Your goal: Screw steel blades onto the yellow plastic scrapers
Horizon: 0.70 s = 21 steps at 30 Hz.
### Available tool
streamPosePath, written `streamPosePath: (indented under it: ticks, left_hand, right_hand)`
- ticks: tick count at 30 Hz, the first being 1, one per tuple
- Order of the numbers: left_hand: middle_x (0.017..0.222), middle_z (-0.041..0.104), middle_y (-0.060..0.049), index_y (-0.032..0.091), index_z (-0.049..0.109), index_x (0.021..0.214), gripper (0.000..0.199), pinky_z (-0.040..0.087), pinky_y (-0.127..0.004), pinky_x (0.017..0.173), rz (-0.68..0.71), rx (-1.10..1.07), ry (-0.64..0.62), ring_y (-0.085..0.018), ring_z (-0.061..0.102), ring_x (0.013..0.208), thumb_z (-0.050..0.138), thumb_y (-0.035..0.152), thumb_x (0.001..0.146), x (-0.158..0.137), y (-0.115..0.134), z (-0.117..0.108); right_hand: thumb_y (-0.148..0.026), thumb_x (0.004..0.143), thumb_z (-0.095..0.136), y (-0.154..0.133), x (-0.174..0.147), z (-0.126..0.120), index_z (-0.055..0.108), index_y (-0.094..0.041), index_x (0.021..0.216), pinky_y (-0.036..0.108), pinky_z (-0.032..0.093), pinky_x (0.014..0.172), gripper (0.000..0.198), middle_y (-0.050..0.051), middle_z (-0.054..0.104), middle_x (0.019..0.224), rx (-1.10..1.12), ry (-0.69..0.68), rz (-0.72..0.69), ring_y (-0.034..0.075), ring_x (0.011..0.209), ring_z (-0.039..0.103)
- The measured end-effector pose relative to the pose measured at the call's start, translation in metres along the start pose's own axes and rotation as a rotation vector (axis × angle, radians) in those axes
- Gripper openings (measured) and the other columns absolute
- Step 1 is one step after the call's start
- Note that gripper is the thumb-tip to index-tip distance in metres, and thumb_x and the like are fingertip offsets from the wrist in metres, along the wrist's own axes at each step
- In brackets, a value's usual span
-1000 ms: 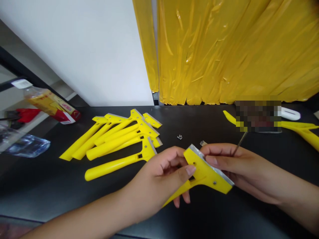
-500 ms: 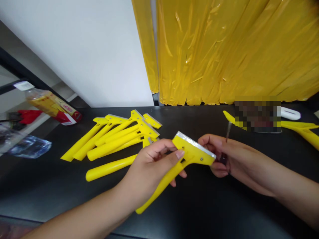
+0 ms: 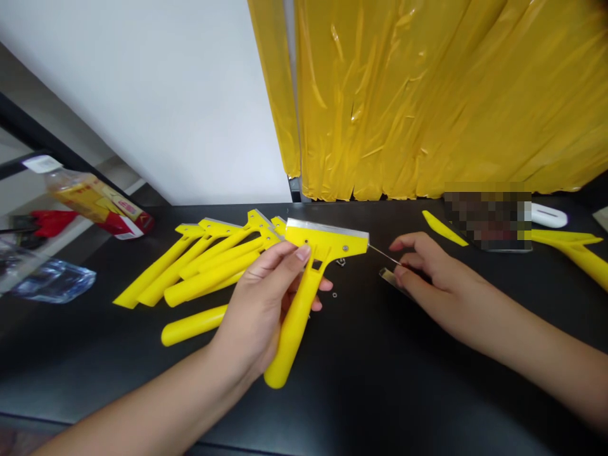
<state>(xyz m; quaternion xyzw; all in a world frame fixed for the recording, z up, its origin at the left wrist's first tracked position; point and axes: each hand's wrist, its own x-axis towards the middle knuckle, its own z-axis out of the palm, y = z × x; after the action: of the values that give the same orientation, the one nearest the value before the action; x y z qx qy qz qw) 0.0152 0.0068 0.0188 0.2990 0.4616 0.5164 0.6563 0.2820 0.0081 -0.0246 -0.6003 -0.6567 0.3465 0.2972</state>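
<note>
My left hand (image 3: 259,304) is closed around a yellow scraper (image 3: 304,297), its handle pointing down toward me. The scraper's metal-edged head faces up, with a screw at its right side and a hole near my thumb. My right hand (image 3: 432,269) pinches a thin screwdriver (image 3: 384,254), whose tip meets the right end of the head; its grip is hidden by the fingers. Beneath that hand a flat metal strip (image 3: 393,277) partly shows. Behind my left hand several more yellow scrapers (image 3: 213,250) lie in a pile, partly covered.
Small screws (image 3: 341,261) and a nut (image 3: 334,295) lie on the black table (image 3: 380,392). At the left are a drink bottle (image 3: 95,196) and a clear plastic item (image 3: 57,278). Yellow pieces (image 3: 577,250), a blurred dark object (image 3: 489,218) and a white case (image 3: 548,215) lie right.
The scraper has moved left and turned so its head lies more level. My right hand has swung the screwdriver from upright to pointing left at the head, uncovering small hardware.
</note>
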Motion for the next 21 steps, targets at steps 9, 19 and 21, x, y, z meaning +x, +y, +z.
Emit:
streamPosePath:
  ticks: [9, 19, 21]
  left_hand:
    - [0.088, 0.074, 0.002, 0.021, 0.071, 0.098, 0.026, 0.06, -0.023, 0.053, 0.002, -0.007, -0.004, -0.017, 0.077, 0.068, 0.093, 0.028, 0.086, 0.002, 0.0, -0.001]
    - [0.088, 0.073, 0.001, 0.019, 0.072, 0.098, 0.025, 0.06, -0.022, 0.055, -0.026, 0.009, -0.029, -0.016, 0.076, 0.07, 0.092, 0.029, 0.088, 0.001, -0.002, -0.001]
    - [0.09, 0.074, 0.0, 0.019, 0.072, 0.1, 0.026, 0.061, -0.022, 0.056, -0.028, 0.013, -0.041, -0.016, 0.076, 0.071, 0.092, 0.031, 0.088, 0.001, -0.003, -0.001]
  right_hand:
    - [-0.05, 0.107, 0.067, -0.012, -0.011, 0.001, 0.066, -0.033, 0.135, 0.037, 0.058, 0.086, 0.033, 0.007, 0.074, 0.127, 0.077, -0.041, -0.182, 0.025, 0.11, 0.072]
    - [-0.019, 0.108, 0.058, -0.015, -0.012, 0.007, 0.067, -0.03, 0.129, 0.035, 0.059, 0.084, 0.025, 0.006, 0.078, 0.112, -0.14, -0.117, -0.575, 0.02, 0.098, 0.074]
    - [-0.019, 0.108, 0.059, -0.014, -0.01, 0.01, 0.068, -0.029, 0.129, 0.034, 0.059, 0.083, 0.025, 0.006, 0.078, 0.112, -0.144, -0.124, -0.584, 0.02, 0.097, 0.075]
